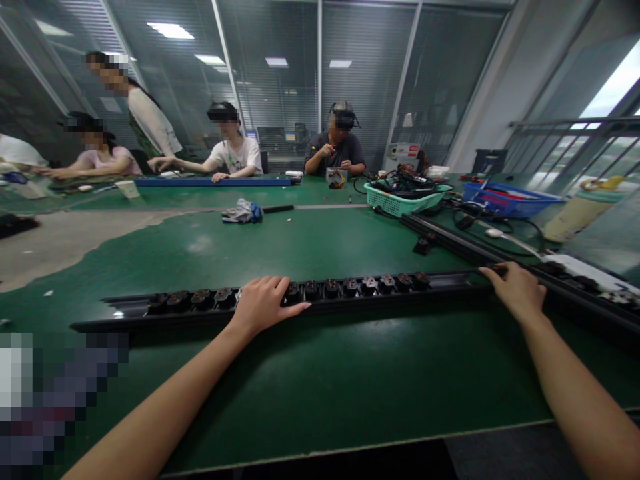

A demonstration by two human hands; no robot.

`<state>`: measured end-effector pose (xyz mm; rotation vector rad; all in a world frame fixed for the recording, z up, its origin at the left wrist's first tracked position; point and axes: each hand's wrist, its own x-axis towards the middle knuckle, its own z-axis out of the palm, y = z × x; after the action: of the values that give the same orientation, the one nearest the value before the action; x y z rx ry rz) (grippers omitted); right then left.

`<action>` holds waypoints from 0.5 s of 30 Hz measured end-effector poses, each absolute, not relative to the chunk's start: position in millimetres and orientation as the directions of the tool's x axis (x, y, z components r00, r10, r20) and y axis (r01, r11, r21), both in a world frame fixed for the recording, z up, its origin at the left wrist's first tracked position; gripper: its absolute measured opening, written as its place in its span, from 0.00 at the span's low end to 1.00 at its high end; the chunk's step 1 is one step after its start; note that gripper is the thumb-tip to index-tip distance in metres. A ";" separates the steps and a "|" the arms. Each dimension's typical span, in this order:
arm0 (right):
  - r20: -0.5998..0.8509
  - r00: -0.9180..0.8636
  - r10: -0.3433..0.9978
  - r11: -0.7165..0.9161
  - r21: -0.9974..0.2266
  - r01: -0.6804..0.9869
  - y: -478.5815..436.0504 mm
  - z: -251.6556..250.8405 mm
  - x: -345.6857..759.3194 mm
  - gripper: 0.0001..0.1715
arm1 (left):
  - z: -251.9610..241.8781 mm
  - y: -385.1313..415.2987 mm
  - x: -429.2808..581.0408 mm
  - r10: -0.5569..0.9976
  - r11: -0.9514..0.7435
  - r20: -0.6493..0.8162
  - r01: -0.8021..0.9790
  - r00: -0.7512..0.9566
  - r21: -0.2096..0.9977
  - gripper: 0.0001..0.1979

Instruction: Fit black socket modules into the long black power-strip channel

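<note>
A long black power strip housing (360, 303) lies across the green table in front of me, an open channel with a row of black socket modules (331, 288) along it. My left hand (263, 303) is laid over the strip left of its middle, fingers across the far side and thumb along the near edge. It covers part of the socket row. At the strip's right end, my right hand (520, 290) is closed, with thumb and fingers on that end. The left end of the channel shows bare black inside.
More black rails (450, 243) lie at the right, beside a loose black piece (424, 244). Behind stand a green basket (400, 200) of cables and a blue basket (510, 199). Gloves (243, 212) lie mid-table. Several people sit or stand across the table, one near a blue bar (215, 181).
</note>
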<state>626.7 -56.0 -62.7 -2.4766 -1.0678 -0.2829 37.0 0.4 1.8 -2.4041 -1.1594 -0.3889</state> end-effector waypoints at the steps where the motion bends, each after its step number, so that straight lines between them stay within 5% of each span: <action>1: 0.346 0.685 0.641 -0.612 -0.309 0.728 -55.8 -62.7 625.9 0.33 | 1.8 0.3 37.0 0.666 -0.550 0.430 0.791 0.609 -0.269 0.32; 15: 0.363 0.692 0.624 -0.602 -0.341 0.722 -50.4 -66.1 629.1 0.33 | 0.8 0.6 37.1 0.665 -0.542 0.426 0.789 0.613 -0.289 0.32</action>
<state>629.1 -50.4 -66.1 -2.4381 -1.0384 -0.2840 37.1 0.6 0.8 -2.3866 -1.1515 -0.3678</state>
